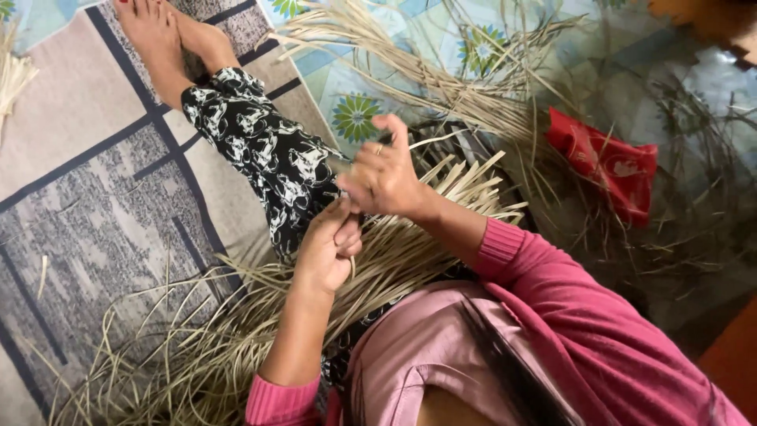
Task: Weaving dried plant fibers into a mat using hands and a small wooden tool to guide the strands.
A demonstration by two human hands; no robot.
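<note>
Hands working dried palm strips over our lap.
Our left hand [327, 252] and right hand [382, 177] pinch strips [426, 237] tight; loose strips [181, 355] cover the floor mat [79, 197], mostly unworked.

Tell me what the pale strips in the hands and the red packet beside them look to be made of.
Pale strips: likely dried palm leaf or similar plant fibre; flat, narrow, matte straw colour, springy and splayed. Left hand and right hand both grip them. Red packet: probably thin plastic film, given its glossy, crumpled surface.
</note>
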